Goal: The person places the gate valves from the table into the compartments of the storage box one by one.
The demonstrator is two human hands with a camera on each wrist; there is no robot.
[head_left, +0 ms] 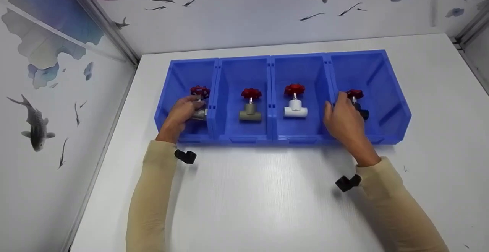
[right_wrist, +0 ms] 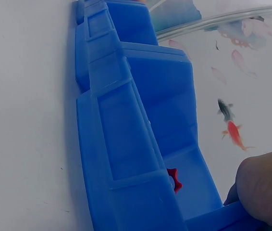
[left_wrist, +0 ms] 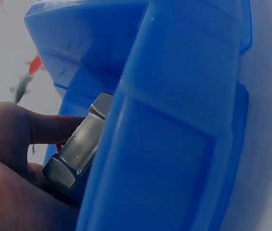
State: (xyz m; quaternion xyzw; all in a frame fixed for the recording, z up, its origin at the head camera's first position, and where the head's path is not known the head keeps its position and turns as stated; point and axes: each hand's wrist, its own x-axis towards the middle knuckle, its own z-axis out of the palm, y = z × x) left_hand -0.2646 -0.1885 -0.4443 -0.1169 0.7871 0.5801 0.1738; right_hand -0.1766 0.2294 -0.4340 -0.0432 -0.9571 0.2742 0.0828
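In the leftmost compartment of the blue bin row (head_left: 244, 140), my left hand (head_left: 181, 114) grips a metal valve (head_left: 199, 115) with a red handwheel. The left wrist view shows thumb and finger about its grey metal body (left_wrist: 80, 149), partly behind the bin wall. My right hand (head_left: 345, 120) lies over the divider beside the rightmost compartment, its thumb on the divider's left side. Just right of those fingers is a black valve (head_left: 363, 113) with a red handwheel, partly covered by the hand. Whether the fingers hold the valve or the divider is hidden.
An olive-grey valve (head_left: 250, 115) and a white valve (head_left: 295, 110), both with red handwheels, stand in the two middle compartments. The bins rest on a white table (head_left: 259, 198). Printed wall panels (head_left: 244, 18) rise behind and at the left.
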